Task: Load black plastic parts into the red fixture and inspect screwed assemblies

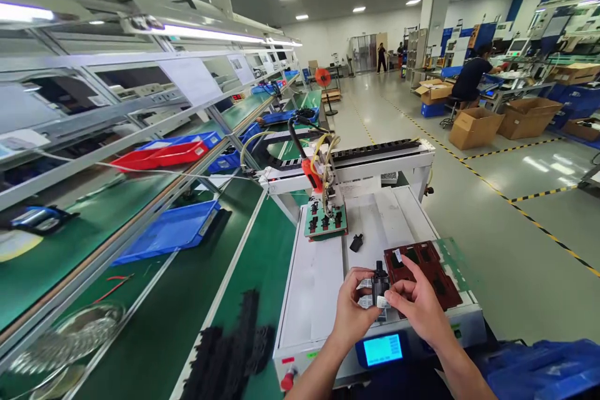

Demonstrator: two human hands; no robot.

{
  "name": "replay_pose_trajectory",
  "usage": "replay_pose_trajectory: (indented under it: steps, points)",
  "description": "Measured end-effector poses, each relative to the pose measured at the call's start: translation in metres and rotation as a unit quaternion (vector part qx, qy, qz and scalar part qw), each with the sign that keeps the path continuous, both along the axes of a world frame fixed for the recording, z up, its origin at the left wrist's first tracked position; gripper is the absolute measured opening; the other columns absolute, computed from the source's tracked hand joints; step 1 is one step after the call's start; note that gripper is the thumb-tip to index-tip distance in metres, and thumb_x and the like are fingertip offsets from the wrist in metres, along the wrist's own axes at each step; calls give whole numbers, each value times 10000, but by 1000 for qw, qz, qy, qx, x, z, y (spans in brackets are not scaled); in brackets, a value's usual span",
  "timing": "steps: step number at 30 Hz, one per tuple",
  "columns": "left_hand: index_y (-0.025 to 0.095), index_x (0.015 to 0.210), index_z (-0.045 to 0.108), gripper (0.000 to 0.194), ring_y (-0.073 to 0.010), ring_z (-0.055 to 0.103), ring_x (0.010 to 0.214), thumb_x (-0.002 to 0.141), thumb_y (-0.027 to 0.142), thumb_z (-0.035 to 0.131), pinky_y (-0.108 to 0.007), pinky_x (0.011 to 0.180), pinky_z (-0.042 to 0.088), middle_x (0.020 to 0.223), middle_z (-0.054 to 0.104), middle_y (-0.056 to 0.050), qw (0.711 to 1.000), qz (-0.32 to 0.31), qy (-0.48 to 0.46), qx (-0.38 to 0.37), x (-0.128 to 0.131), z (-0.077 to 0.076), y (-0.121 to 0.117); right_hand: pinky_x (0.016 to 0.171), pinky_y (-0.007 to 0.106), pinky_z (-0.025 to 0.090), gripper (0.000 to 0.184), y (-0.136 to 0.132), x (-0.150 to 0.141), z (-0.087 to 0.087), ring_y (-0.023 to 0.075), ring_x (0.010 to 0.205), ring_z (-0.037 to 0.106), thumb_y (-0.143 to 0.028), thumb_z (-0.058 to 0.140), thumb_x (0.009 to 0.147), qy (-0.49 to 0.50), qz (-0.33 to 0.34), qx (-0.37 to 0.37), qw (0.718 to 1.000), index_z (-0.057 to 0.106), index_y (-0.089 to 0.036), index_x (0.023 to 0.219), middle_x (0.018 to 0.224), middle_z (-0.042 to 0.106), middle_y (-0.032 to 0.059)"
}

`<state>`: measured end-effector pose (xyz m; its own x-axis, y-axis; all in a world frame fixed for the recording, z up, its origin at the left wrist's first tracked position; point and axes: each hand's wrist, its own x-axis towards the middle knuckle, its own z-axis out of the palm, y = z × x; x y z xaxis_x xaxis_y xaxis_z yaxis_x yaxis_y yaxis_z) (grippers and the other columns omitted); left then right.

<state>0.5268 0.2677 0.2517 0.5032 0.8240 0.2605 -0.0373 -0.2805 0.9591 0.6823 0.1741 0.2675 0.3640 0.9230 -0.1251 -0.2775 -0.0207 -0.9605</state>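
My left hand (352, 309) grips a black plastic housing (379, 282) with a nozzle pointing up, its fingers and thumb closed around the left side. My right hand (419, 301) pinches at the housing's lower right, thumb by a small white label (382, 302) on its face. A second small white label (398, 255) shows at the tip of my raised right index finger. Beneath and beside the right hand lies a brown fixture plate (443, 284) with cut-out pockets. Another black plastic part (356, 242) rests farther back on the white machine bed (323, 287).
A gantry machine (347, 162) spans the bed, its red-bodied head (312, 175) above a green fixture (327, 223) holding several black parts. A lit display (382, 350) and red button (287, 380) sit in front. Black parts (234, 350) are piled left, near a blue tray (171, 231).
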Motion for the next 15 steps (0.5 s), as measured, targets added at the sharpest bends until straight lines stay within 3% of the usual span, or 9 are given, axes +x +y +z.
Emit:
replay_pose_trajectory:
  steps: [4,15]
  points:
    - [242,1113,654,508,-235,669,1084,650,51,739,-277,728,612,1159,629,-56,1000,3,-8,12,-4,9,-6,626,292,413,1030,-2,-4,3,157,646,578,-476,858,830,-14,8,5,1000,238,-214,1609,781,694,-37]
    - [253,1136,652,514,-232,664,1104,673,49,746,-272,732,630,1168,624,-57,999,-7,-13,36,-11,14,-9,615,289,393,1025,-5,-12,9,144,610,523,-478,836,854,-58,-2,2,998,205,-204,1614,784,706,-30]
